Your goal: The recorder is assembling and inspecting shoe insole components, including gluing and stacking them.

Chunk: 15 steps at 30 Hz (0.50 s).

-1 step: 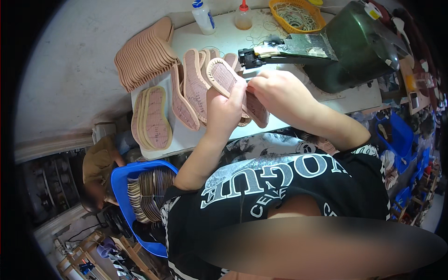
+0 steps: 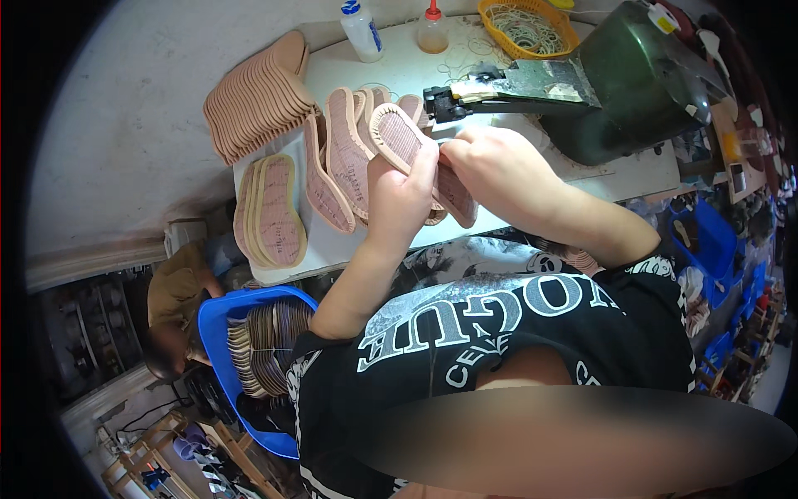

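A white table (image 2: 399,76) bears one machine (image 2: 632,96), right of the grip. The left hand (image 2: 401,193) grips one insole (image 2: 396,137) above it; the right hand (image 2: 492,162) curls at its edge, hold indeterminable. Beyond: two bottles (image 2: 362,35), one basket (image 2: 549,56). Left: three overlapping insoles (image 2: 280,218), one stack (image 2: 258,104).

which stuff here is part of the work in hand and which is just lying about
Likely part of the work:
- insole, held in the left hand, right hand curled close by
- fanned insoles beside the left hand
- flat insole pile, farther left
- green machine, perhaps

Apparently just lying about, untouched:
- blue-capped bottle
- red-tipped bottle
- yellow basket
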Each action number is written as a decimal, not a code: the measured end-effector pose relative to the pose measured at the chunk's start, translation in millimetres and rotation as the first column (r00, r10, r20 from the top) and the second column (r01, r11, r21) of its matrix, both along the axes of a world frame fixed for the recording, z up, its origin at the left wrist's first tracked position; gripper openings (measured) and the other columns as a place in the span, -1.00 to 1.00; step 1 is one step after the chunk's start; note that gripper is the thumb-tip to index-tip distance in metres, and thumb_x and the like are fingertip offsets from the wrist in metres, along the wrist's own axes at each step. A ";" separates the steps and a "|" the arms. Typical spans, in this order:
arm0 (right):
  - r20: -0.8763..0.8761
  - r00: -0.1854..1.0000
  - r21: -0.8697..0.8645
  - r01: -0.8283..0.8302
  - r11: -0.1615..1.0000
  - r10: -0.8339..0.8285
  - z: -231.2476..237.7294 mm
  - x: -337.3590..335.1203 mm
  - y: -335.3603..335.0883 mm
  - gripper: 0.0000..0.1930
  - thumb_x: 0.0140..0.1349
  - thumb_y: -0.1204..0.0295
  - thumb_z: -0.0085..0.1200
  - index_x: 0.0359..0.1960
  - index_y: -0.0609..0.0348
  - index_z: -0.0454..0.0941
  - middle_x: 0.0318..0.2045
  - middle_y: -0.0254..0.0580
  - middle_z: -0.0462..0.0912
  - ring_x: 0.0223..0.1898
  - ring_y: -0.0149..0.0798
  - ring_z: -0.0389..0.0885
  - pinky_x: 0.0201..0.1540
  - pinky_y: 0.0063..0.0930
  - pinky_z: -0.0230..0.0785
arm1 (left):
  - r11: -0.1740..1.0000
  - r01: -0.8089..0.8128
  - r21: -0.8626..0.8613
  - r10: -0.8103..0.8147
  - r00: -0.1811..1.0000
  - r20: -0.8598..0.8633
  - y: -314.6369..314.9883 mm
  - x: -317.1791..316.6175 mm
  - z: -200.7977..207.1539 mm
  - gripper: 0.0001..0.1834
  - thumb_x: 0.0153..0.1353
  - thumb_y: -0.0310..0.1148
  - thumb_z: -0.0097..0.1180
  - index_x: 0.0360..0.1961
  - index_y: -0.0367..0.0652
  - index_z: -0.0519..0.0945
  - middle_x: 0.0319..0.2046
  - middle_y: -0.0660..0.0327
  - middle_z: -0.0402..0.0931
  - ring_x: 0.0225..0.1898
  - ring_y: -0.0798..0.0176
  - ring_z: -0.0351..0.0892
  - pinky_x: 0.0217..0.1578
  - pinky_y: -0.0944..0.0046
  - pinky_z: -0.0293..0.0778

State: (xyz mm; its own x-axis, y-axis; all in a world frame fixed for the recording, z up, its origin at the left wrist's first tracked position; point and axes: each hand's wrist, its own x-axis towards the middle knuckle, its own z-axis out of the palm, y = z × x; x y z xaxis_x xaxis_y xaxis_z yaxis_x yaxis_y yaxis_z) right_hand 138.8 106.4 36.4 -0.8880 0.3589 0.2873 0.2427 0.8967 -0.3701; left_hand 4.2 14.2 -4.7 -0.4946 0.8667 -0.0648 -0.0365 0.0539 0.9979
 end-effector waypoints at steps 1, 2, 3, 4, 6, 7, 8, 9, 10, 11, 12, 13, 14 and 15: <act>0.091 0.996 0.093 -0.016 0.996 0.007 1.5 -1.4 -2.3 -0.91 -0.02 0.51 0.12 -0.50 0.30 0.56 -0.52 0.03 0.61 -0.38 -0.02 0.63 -0.28 -0.28 0.48 | 1.000 0.007 -0.003 -0.007 1.000 -0.018 -0.5 1.4 3.1 -0.79 0.24 -0.39 0.08 -0.26 -0.37 0.61 -0.30 0.22 0.60 -0.28 0.41 0.57 -0.24 0.38 0.46; 0.191 0.981 0.089 -0.038 0.995 0.020 4.6 -2.5 -3.7 -0.88 -0.04 0.48 0.11 -0.53 0.31 0.54 -0.52 0.06 0.60 -0.38 -0.03 0.64 -0.28 -0.30 0.49 | 1.000 0.013 -0.006 -0.013 0.999 -0.037 -0.6 2.4 4.8 -0.79 0.25 -0.40 0.07 -0.26 -0.36 0.60 -0.31 0.22 0.60 -0.27 0.41 0.57 -0.25 0.38 0.46; 0.190 0.982 0.089 -0.038 0.995 0.021 5.7 -3.0 -2.2 -0.88 -0.04 0.48 0.11 -0.53 0.31 0.54 -0.52 0.06 0.60 -0.38 -0.03 0.64 -0.28 -0.30 0.49 | 1.000 0.012 -0.007 -0.012 0.999 -0.038 0.3 3.3 3.2 -0.79 0.25 -0.40 0.07 -0.26 -0.36 0.60 -0.31 0.22 0.60 -0.27 0.41 0.57 -0.25 0.38 0.46; 0.241 0.969 0.119 -0.076 0.990 0.045 5.7 -5.0 1.7 -0.91 -0.03 0.49 0.10 -0.53 0.25 0.50 -0.50 -0.04 0.58 -0.38 -0.07 0.62 -0.29 -0.30 0.47 | 0.998 -0.006 0.055 0.010 0.998 -0.070 2.8 2.9 -0.7 -0.80 0.26 -0.41 0.06 -0.27 -0.36 0.60 -0.32 0.22 0.60 -0.28 0.40 0.57 -0.25 0.38 0.46; 0.290 0.955 0.150 -0.114 0.982 0.067 5.6 -9.0 10.4 -0.94 -0.01 0.49 0.09 -0.53 0.19 0.47 -0.48 -0.15 0.56 -0.38 -0.12 0.59 -0.31 -0.30 0.46 | 0.993 -0.022 0.120 0.034 0.994 -0.103 7.4 0.5 -6.1 -0.81 0.26 -0.42 0.05 -0.28 -0.36 0.60 -0.32 0.22 0.60 -0.28 0.39 0.57 -0.25 0.38 0.46; 0.167 0.981 0.104 -0.114 0.988 0.096 6.2 -9.8 12.4 -0.92 -0.02 0.49 0.11 -0.53 0.20 0.47 -0.50 -0.15 0.55 -0.40 -0.14 0.59 -0.33 -0.31 0.45 | 0.987 -0.027 0.159 0.038 0.997 -0.070 6.4 0.3 -7.1 -0.83 0.27 -0.44 0.04 -0.28 -0.35 0.59 -0.32 0.23 0.59 -0.29 0.39 0.56 -0.25 0.39 0.46; 0.040 0.992 0.058 -0.121 0.991 0.118 6.1 -10.5 13.9 -0.90 -0.03 0.48 0.13 -0.52 0.21 0.47 -0.51 -0.15 0.54 -0.43 -0.16 0.59 -0.35 -0.32 0.45 | 0.980 -0.033 0.197 0.041 0.998 -0.037 5.3 0.1 -7.3 -0.84 0.27 -0.45 0.03 -0.28 -0.35 0.59 -0.32 0.23 0.59 -0.29 0.39 0.56 -0.25 0.39 0.46; 0.038 0.992 0.056 -0.122 0.991 0.120 4.7 -11.3 14.7 -0.90 -0.03 0.48 0.13 -0.52 0.21 0.47 -0.51 -0.15 0.54 -0.43 -0.16 0.59 -0.35 -0.32 0.45 | 0.980 -0.034 0.195 0.042 0.998 -0.038 3.6 -0.9 -5.7 -0.84 0.27 -0.45 0.03 -0.28 -0.35 0.59 -0.32 0.23 0.59 -0.29 0.39 0.56 -0.25 0.39 0.46; -0.028 0.994 0.027 -0.103 0.994 0.103 2.1 -11.3 16.6 -0.89 -0.04 0.49 0.14 -0.52 0.23 0.46 -0.54 -0.14 0.54 -0.46 -0.17 0.58 -0.38 -0.35 0.44 | 0.981 -0.013 0.191 0.015 1.000 -0.010 3.5 -2.2 -3.0 -0.85 0.26 -0.46 0.04 -0.26 -0.34 0.59 -0.31 0.23 0.58 -0.29 0.39 0.56 -0.25 0.39 0.46; -0.093 0.992 -0.005 -0.086 0.996 0.085 -1.0 -11.1 18.0 -0.87 -0.05 0.50 0.16 -0.52 0.25 0.46 -0.57 -0.14 0.53 -0.50 -0.18 0.57 -0.40 -0.38 0.44 | 0.982 0.008 0.187 -0.012 1.000 0.018 3.3 -3.5 -1.6 -0.85 0.25 -0.48 0.04 -0.25 -0.33 0.58 -0.30 0.24 0.58 -0.29 0.39 0.56 -0.25 0.39 0.46; -0.092 0.992 -0.005 -0.083 0.997 0.082 -4.6 -10.0 19.3 -0.87 -0.05 0.50 0.16 -0.52 0.25 0.46 -0.57 -0.14 0.53 -0.50 -0.18 0.57 -0.40 -0.38 0.44 | 0.982 0.011 0.187 -0.014 1.000 0.019 3.2 -4.4 -2.4 -0.85 0.25 -0.48 0.04 -0.25 -0.33 0.58 -0.30 0.24 0.58 -0.29 0.39 0.56 -0.25 0.39 0.46; -0.163 0.985 -0.115 -0.072 0.991 0.053 -8.7 -8.8 20.9 -0.88 -0.01 0.51 0.16 -0.52 0.25 0.47 -0.59 -0.18 0.52 -0.53 -0.23 0.55 -0.42 -0.43 0.42 | 0.983 -0.001 0.185 -0.016 0.996 0.091 2.8 -5.7 -3.4 -0.85 0.25 -0.47 0.04 -0.23 -0.33 0.58 -0.30 0.23 0.58 -0.29 0.39 0.56 -0.25 0.39 0.46; -0.229 0.973 -0.224 -0.069 0.972 0.016 -12.8 -7.7 22.1 -0.89 0.02 0.52 0.16 -0.52 0.25 0.47 -0.61 -0.22 0.51 -0.57 -0.28 0.53 -0.44 -0.48 0.41 | 0.983 -0.013 0.183 -0.018 0.987 0.163 2.4 -6.4 -4.6 -0.84 0.25 -0.47 0.04 -0.21 -0.32 0.57 -0.29 0.23 0.57 -0.28 0.39 0.56 -0.25 0.39 0.46; -0.230 0.973 -0.224 -0.070 0.972 0.017 -17.6 -7.0 22.7 -0.89 0.02 0.52 0.16 -0.52 0.25 0.47 -0.61 -0.22 0.51 -0.57 -0.28 0.53 -0.44 -0.48 0.41 | 0.983 -0.014 0.184 -0.016 0.987 0.162 1.7 -6.2 -6.2 -0.84 0.25 -0.47 0.04 -0.21 -0.32 0.57 -0.29 0.23 0.57 -0.28 0.39 0.56 -0.25 0.39 0.46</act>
